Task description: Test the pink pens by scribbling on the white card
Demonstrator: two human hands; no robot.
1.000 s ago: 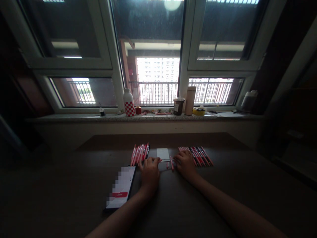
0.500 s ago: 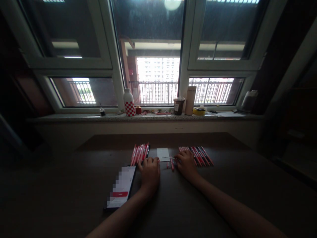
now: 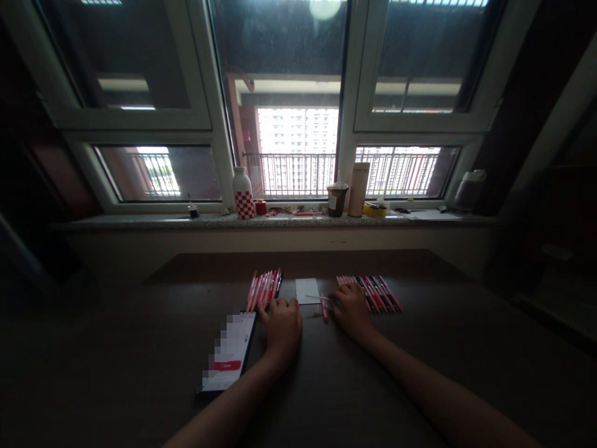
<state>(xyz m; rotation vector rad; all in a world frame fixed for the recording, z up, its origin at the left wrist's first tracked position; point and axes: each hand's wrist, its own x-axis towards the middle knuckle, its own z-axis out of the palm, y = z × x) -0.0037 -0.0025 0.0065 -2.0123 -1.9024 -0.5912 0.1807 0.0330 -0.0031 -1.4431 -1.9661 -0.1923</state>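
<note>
My right hand is closed in a pinch on a thin pale rod, which looks like a pen refill. Its free end points left, over a small white card. Under the rod, a pink pen barrel and a short pink piece lie on the table. My left hand rests left of the card with bent fingers; its fingertips are mostly hidden, so anything in them cannot be made out. Just beyond it lies a bunch of pink, red and black pens.
More pens lie in a row beside my right hand. A phone lies left of my left forearm on the dark table. On the windowsill stand a checkered bottle, a drink cup and a tan flask.
My left hand has shifted very slightly, and a bit of pink at its fingertips no longer shows. The right hand and the refill look almost unmoved.
</note>
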